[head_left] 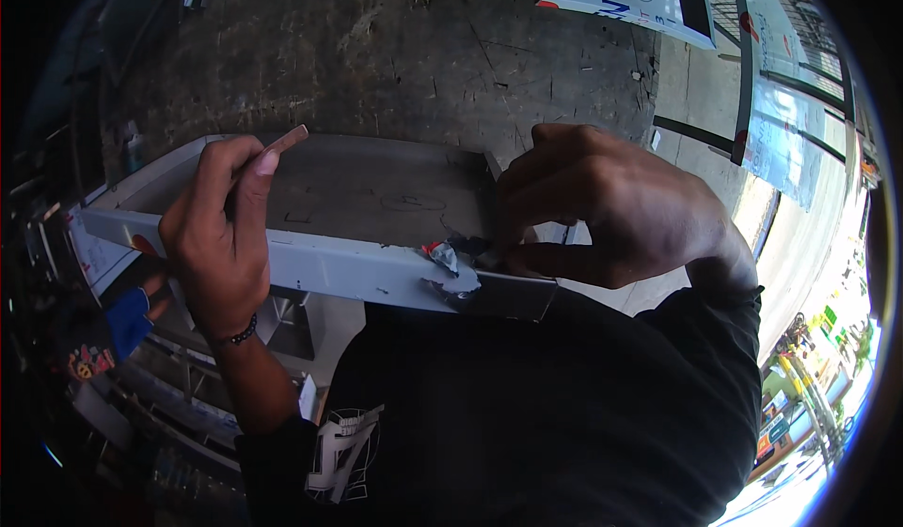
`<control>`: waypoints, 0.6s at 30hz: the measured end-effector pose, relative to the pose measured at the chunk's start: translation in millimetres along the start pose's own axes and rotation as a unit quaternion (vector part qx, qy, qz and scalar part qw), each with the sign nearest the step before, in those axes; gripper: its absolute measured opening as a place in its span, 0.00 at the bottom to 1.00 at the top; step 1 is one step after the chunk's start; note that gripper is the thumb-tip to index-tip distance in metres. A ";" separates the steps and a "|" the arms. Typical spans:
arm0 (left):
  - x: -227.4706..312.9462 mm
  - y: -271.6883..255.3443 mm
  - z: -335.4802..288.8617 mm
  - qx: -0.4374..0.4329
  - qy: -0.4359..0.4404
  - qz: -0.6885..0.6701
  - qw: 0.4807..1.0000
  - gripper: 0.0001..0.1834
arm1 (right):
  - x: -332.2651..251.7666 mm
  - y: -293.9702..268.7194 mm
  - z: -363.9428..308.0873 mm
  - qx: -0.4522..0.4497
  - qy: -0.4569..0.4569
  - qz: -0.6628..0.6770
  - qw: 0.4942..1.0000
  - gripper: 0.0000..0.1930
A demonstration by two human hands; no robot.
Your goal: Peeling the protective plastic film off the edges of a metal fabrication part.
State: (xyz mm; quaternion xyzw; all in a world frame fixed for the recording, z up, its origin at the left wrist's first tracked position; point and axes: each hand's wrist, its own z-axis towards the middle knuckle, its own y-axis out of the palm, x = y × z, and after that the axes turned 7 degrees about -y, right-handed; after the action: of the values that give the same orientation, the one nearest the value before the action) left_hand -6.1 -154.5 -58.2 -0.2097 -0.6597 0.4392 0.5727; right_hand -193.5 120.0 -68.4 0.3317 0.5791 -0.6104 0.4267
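Between thumb and forefinger, my left hand (pixel 218 217) pinches a short flat tan strip (pixel 290 140), its free end pointing up and right. Below it is a shallow metal tray-like panel (pixel 395 165) with upturned edges, grey inside, with pen marks. White film covers the panel's near edge (pixel 339 268). A crumpled, torn piece of film (pixel 444 259) sticks up towards the right end, where bare dark metal shows. My right hand (pixel 602 203) is bent over that right corner, its thumb and fingers drawn together at the edge. Whatever its fingertips hold is hidden.
The panel lies on a scuffed dark worktable (pixel 395 47). A second film-covered metal panel (pixel 625 0) rests at the far right. More film-covered sheets (pixel 785 123) stand beyond the table on the right. On the left, a person in blue shorts (pixel 129 325) is partly visible.
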 end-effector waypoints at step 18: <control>-4.8 -0.2 -9.5 0.013 0.044 0.005 0.999 0.06 | 7.0 11.9 10.3 -0.075 0.047 0.064 0.994 0.06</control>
State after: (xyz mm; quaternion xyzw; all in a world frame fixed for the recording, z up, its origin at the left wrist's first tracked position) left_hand 4.1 -155.1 -61.2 -0.2242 -0.6274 0.4408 0.6015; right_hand -184.7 109.3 -78.6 0.3635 0.6200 -0.5203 0.4613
